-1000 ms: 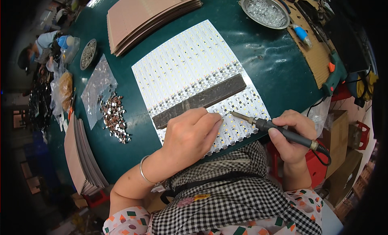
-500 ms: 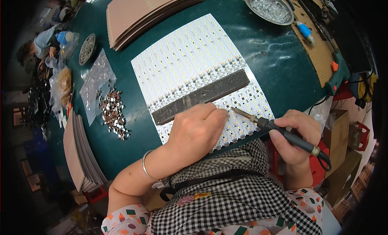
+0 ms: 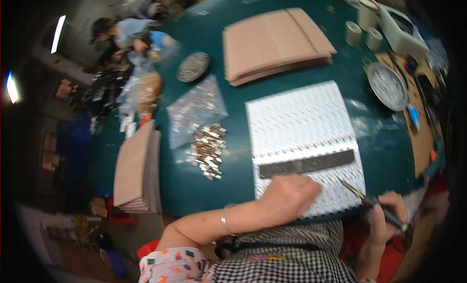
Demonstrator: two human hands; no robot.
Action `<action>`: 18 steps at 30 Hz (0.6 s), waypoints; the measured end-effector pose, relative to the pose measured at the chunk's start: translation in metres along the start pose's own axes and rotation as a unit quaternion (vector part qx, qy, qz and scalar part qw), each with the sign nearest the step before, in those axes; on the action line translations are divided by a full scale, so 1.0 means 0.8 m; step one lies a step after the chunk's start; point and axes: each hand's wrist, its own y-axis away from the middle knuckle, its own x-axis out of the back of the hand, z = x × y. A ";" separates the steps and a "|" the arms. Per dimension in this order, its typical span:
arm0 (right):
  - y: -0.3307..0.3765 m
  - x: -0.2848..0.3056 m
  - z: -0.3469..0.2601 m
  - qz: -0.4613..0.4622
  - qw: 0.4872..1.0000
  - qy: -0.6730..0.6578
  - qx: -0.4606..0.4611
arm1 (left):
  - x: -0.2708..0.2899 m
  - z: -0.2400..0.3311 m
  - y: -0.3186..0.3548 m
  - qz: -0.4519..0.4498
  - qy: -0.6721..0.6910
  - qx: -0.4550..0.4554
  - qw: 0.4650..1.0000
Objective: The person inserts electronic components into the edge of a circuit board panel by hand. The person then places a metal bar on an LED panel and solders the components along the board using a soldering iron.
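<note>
A white sheet of LED circuit strips (image 3: pixel 299 122) lies on the green table, with a dark flat bar (image 3: pixel 311 163) across its lower half. My left hand (image 3: pixel 289 198) rests on the sheet just below the bar, fingers curled together; whatever they pinch is hidden. My right hand (image 3: pixel 389 215) grips a soldering iron (image 3: pixel 372 202) by its dark handle. The iron's tip points left, over the sheet's lower right part, a short way from my left fingers. Motion blur hides the small parts on the sheet.
Left of the sheet lie a heap of small metal pieces (image 3: pixel 209 149) and a clear plastic bag (image 3: pixel 194 110). Pinkish panel stacks stand behind (image 3: pixel 275 47) and far left (image 3: pixel 131 171). A metal dish (image 3: pixel 387 88) sits right. Another person (image 3: pixel 129 32) is at the far left.
The view has swung left, so the table's things appear farther right and lower, and blurred. The iron's tip is a little farther from my left fingers. Both hands keep their grip.
</note>
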 end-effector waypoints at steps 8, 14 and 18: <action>0.011 0.001 0.018 -0.025 0.999 -0.032 0.003 | -0.002 0.007 0.009 0.031 0.006 0.023 0.999; 0.007 -0.001 0.010 -0.024 0.997 -0.062 -0.030 | 0.002 0.008 0.007 0.038 -0.010 0.014 0.999; 0.001 -0.004 0.017 -0.057 0.996 -0.062 0.006 | 0.004 0.006 0.015 0.036 0.014 0.058 0.998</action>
